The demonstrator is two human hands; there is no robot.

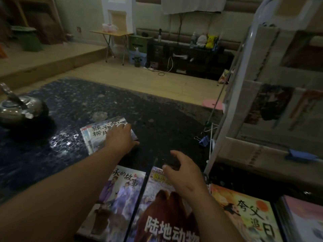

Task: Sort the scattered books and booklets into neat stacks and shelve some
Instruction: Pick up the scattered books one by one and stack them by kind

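Dark table point(70, 105) bears booklet point(94, 135) under left grip point(120, 138).

Left forearm point(70, 180) reaches forward from the lower left, bare, wrist straight. Left hand point(120, 137) lies palm down, fingers stretched ahead and close together, thumb out to the right. Right forearm point(209, 206) enters from the lower right. Right hand point(182, 169) sits nearer the body, palm down, fingers loosely curled, empty.
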